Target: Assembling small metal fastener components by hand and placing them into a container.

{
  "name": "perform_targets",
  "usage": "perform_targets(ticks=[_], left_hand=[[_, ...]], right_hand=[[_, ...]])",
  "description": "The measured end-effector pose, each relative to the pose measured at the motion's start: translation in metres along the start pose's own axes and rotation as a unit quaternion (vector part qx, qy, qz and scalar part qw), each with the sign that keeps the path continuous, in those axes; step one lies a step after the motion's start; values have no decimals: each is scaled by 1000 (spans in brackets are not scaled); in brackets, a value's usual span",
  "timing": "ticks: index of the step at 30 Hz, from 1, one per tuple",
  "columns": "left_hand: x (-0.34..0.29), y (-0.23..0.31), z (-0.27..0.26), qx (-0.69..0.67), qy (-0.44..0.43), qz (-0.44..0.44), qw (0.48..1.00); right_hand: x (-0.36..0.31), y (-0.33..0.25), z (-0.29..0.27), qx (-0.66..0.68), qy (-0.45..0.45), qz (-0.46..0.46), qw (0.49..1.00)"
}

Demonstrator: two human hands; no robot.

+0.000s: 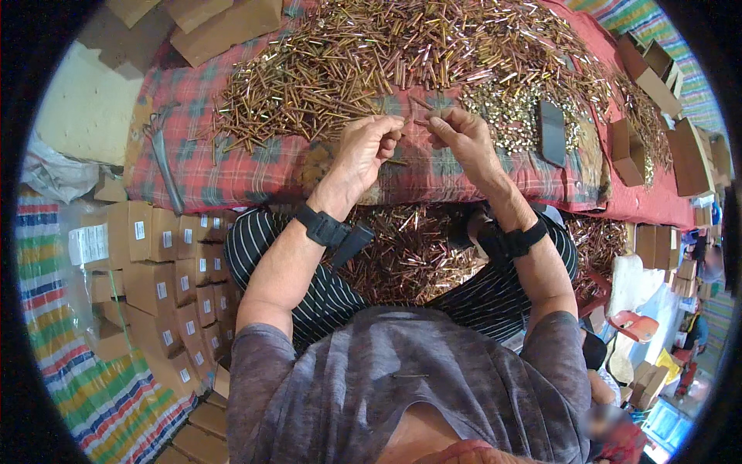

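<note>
Both my hands are raised over the near part of the plaid cloth [263, 174], a small gap between their fingertips. My left hand [367, 147] is closed, thumb and forefinger pressed together; whatever it may hold is too small to make out. In a pinch between thumb and forefinger, my right hand [464, 138] has a thin copper-coloured metal rod [420, 122], its end poking out toward the left hand. Beyond them spreads a large heap of similar rods [325, 85]. Small shiny gold-coloured metal pieces [502, 116] lie in a pile just right of my right hand.
A black phone [551, 133] rests by the shiny pieces. At the cloth's left lies a grey metal hand tool [163, 166]. More rods [410, 255] fill the space between my knees. Stacked cardboard boxes [154, 286] stand at left; open boxes [627, 151] sit at right.
</note>
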State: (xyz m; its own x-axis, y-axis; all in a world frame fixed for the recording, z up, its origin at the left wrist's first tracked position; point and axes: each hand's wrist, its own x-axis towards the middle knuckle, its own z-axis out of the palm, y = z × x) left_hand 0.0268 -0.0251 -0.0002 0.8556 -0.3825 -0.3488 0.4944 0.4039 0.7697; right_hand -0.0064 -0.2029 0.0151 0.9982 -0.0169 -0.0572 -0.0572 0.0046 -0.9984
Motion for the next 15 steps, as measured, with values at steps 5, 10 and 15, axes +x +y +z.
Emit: perform_targets(ticks=[5, 10, 15], left_hand=[[-3, -1, 6, -1, -17, 1, 1000], [-4, -1, 8, -3, -31, 3, 999], [-7, 1, 10, 8, -46, 14, 999]], right_hand=[[-6, -1, 5, 21, 12, -30, 999], [-10, -5, 7, 68, 21, -35, 997], [-15, -10, 7, 46, 24, -38, 998]])
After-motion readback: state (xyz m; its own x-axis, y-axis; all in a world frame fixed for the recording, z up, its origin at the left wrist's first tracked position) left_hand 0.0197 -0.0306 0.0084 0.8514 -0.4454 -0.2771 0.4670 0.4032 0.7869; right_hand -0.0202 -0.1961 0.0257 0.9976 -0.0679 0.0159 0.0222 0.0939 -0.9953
